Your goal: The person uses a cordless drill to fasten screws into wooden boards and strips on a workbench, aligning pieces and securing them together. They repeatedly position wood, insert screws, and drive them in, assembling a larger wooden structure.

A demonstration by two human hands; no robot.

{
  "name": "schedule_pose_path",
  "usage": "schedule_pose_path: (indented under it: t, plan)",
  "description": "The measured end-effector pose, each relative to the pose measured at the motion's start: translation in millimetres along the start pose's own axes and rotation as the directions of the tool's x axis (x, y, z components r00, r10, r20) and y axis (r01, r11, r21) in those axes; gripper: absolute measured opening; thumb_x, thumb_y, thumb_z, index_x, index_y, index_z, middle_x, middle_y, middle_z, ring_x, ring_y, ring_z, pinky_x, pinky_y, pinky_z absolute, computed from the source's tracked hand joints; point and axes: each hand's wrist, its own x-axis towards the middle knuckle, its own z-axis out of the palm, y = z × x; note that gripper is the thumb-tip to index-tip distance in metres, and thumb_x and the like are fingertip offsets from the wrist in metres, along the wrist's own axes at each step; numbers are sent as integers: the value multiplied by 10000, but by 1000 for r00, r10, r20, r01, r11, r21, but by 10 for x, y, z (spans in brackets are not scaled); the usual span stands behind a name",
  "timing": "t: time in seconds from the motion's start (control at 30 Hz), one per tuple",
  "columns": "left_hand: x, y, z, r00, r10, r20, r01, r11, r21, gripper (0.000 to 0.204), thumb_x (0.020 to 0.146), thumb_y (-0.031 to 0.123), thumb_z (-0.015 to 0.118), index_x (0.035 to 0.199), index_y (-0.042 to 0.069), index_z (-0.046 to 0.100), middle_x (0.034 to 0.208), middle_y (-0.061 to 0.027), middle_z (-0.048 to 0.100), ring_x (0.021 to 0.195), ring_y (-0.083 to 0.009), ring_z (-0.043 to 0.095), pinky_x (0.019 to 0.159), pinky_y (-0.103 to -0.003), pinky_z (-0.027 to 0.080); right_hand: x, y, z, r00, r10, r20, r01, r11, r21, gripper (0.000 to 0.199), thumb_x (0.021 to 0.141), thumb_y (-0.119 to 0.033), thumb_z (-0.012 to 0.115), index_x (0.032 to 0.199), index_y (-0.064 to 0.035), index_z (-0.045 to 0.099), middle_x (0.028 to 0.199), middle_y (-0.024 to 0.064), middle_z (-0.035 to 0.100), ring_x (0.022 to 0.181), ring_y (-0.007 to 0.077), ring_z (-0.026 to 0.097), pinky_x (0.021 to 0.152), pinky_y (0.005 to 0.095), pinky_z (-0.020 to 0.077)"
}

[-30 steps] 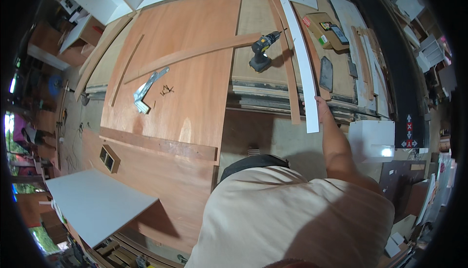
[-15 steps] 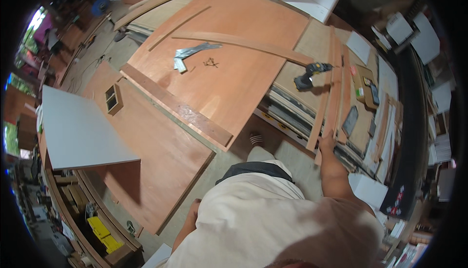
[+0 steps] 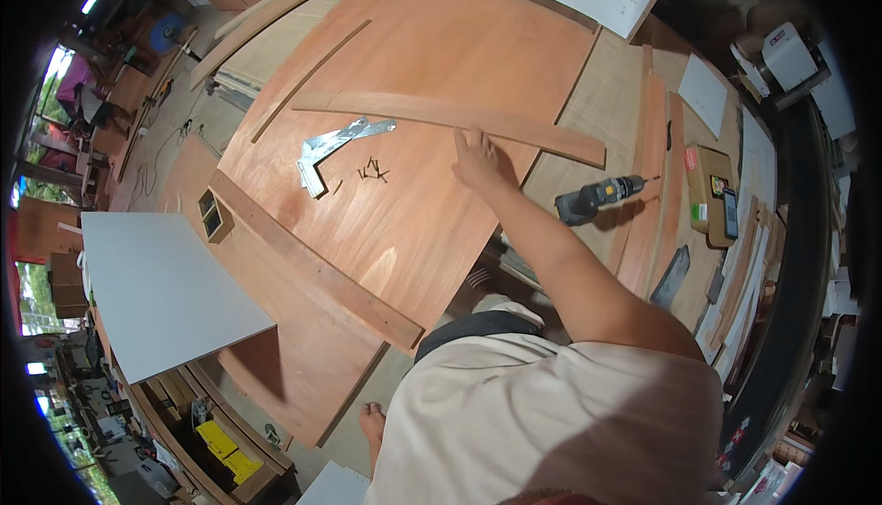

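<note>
A long wooden strip (image 3: pixel 533 131) lies slantwise over the big plywood sheet (image 3: pixel 441 36), its right end jutting past the sheet's edge. My right hand (image 3: pixel 480 163) reaches across the sheet, fingers stretched out and apart, the tips at the strip's near edge. It grips nothing. Left of it are a metal square (image 3: pixel 322 156) and several screws (image 3: pixel 372 171). A cordless drill (image 3: pixel 597 198) lies to the right of my forearm. Low beside my shirt, only a small part of my left hand (image 3: pixel 372 419) shows; its fingers are mostly hidden.
Another wooden board (image 3: pixel 312 261) runs along the sheet's near-left edge. A white panel (image 3: pixel 170 289) stands at the left, near a small wooden box (image 3: pixel 216 215). Wooden strips (image 3: pixel 648 174) and a cardboard box (image 3: pixel 707 188) lie at the right. A person (image 3: pixel 92 105) is far left.
My right hand has left the strips at the right and come forward and left to the strip on the plywood sheet. The view has shifted a little.
</note>
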Motion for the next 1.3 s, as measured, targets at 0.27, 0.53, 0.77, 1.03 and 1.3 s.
schedule_pose_path:
  t: [0.27,0.53,0.77,1.03,1.3]
  plan:
    - [-787,1233,-152,946,-323,-25,297,896,-328,761,839,98,601,1516,44,258,1449,-263,412,1084,-312,581,897,-397,483,1125,186,-267,851,264,454,-146,950,-277,922,746,-105,711,1524,-120,217,1438,167,371,1363,370,359,972,644,437]
    - [-735,1153,176,927,-362,-103,340,923,-178,594,855,124,635,1395,-24,441,1372,-266,464,1145,-379,564,956,-427,472,1747,517,-384,717,107,689,125,953,-278,679,646,-167,844,1265,-32,597,1265,201,622,1143,358,624,933,419,547]
    - [-317,1744,84,878,-159,-452,29,960,-280,617,832,93,659,1397,-4,428,1422,-257,411,1307,-411,438,1091,-436,376,1932,773,-1095,843,-78,532,284,905,-317,730,600,-199,808,1254,-16,540,1249,223,577,1175,403,548,991,447,483]
    - [255,2773,-39,818,341,-464,-333,937,101,841,720,164,797,1445,68,382,1490,-314,281,1372,-480,310,1122,-521,298,1562,1423,-1427,741,-523,422,638,744,-199,583,654,-128,757,1191,-75,536,1144,204,550,1114,404,525,963,448,433]
    - [466,3370,511,862,506,34,-471,775,421,1024,659,350,871,1500,131,329,1487,-239,316,1404,-464,264,1128,-612,225,1119,1479,-900,547,-648,530,831,496,-250,302,825,-173,616,1121,-149,562,1135,126,548,1123,339,529,869,495,493]
